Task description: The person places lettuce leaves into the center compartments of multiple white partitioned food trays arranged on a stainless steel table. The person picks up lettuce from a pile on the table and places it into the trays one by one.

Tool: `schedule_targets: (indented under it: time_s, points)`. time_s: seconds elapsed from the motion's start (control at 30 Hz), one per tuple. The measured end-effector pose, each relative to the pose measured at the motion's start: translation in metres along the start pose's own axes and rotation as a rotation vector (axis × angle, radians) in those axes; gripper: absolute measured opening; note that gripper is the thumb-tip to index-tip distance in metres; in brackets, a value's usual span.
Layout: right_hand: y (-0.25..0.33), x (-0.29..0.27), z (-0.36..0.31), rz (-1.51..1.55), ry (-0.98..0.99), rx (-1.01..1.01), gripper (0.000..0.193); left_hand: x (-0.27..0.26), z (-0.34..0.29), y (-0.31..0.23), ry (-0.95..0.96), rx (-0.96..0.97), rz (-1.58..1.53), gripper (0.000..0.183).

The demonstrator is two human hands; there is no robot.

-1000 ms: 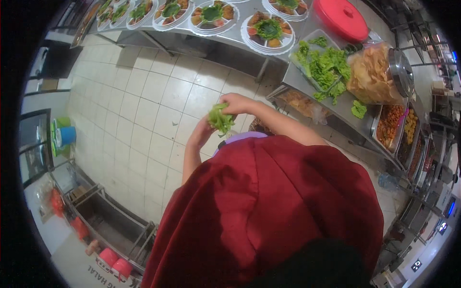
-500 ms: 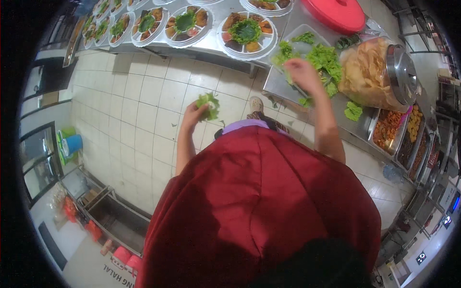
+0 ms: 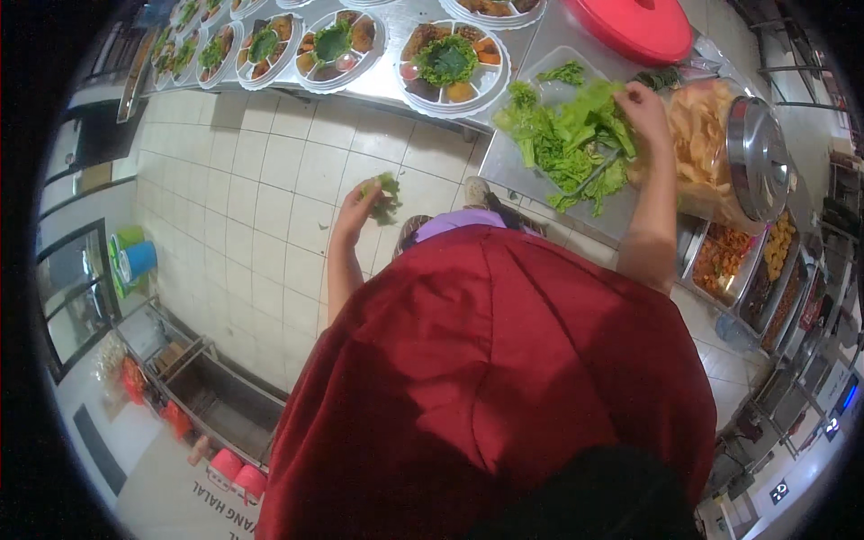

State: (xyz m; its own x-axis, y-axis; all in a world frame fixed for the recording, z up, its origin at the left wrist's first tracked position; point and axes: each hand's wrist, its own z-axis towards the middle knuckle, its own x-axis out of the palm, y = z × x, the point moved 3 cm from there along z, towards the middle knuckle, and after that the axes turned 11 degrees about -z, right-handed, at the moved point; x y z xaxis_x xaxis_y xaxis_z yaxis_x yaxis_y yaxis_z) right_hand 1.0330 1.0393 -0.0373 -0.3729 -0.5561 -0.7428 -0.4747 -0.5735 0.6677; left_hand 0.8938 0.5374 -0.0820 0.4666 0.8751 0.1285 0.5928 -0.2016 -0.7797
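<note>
My left hand [image 3: 356,209] is out over the floor, its fingers closed on a small green lettuce piece [image 3: 387,200]. At the right, my right hand [image 3: 643,110] pinches the edge of a lettuce leaf [image 3: 596,106]. That leaf lies over a heap of lettuce [image 3: 549,148] in and around a clear plastic tray [image 3: 540,65] on the steel table. Up on the same table, the nearest divided white plate [image 3: 492,79] carries several foods in its sections, with a ring of lettuce and a dark green leaf at its centre.
More filled plates [image 3: 340,83] line the table toward the far left. Beside the lettuce stand a big jar of crackers [image 3: 697,135] with a metal lid [image 3: 760,148] and a red lid or tub [image 3: 643,31]. Metal food pans [image 3: 724,261] sit at the right. Tiled floor [image 3: 270,180] lies below.
My right hand has moved right across the lettuce heap and now grips a leaf at its right side. My left hand keeps its lettuce piece in nearly the same place.
</note>
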Motion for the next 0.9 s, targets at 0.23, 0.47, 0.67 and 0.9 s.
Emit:
schedule_targets:
  time_s: [0.23, 0.47, 0.67, 0.9]
  points:
    - [0.029, -0.02, -0.009, 0.458, 0.072, 0.139, 0.019, -0.01, 0.008, 0.004, -0.079, 0.018, 0.108, 0.038]
    - [0.048, -0.027, -0.016, 0.973, 0.144, 0.315, 0.03, 0.0, 0.01, -0.008, -0.035, 0.101, -0.025, 0.036]
    - [0.068, -0.024, -0.02, 0.611, 0.254, -0.009, 0.035, 0.006, 0.007, -0.005, -0.032, 0.05, -0.003, 0.037]
    - [0.058, 0.008, -0.02, -0.711, -0.357, -0.235, 0.033, 0.0, 0.01, 0.016, 0.003, -0.005, 0.009, 0.038]
